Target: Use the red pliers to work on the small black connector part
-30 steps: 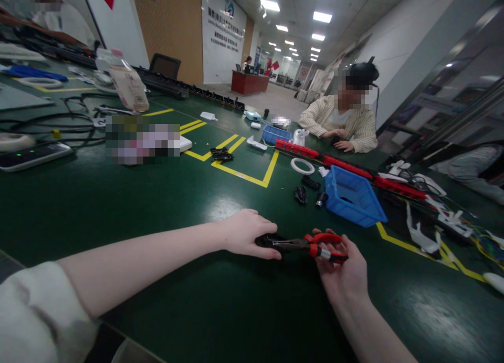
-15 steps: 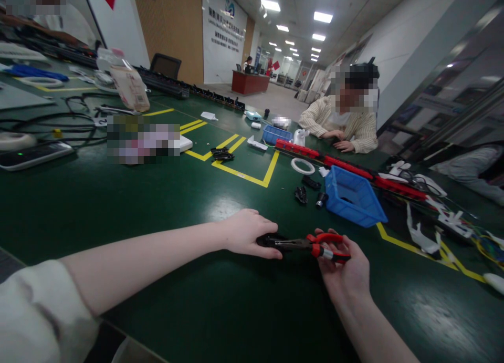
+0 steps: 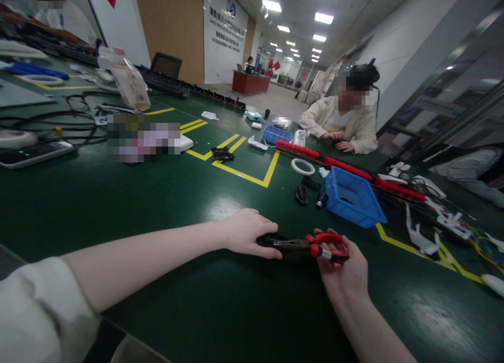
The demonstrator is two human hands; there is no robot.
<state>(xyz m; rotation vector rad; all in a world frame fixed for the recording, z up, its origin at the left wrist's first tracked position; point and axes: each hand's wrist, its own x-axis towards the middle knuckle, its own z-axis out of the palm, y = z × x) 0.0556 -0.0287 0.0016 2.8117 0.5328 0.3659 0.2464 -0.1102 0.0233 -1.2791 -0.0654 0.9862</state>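
Observation:
My left hand [image 3: 246, 231] lies knuckles-up on the green table [image 3: 157, 195], its fingers curled over a small black part [image 3: 268, 240] and pinning it down. My right hand [image 3: 342, 266] grips the red handles of needle-nose pliers [image 3: 315, 244]. The pliers' dark jaws point left and reach the black part under my left fingers.
A blue plastic bin [image 3: 352, 197] stands just beyond my right hand, with small black parts [image 3: 301, 195] and a white ring [image 3: 303, 166] beside it. Yellow tape lines [image 3: 244, 176] mark the table. A person in a striped shirt [image 3: 340, 126] sits across. Cables and a phone lie far left.

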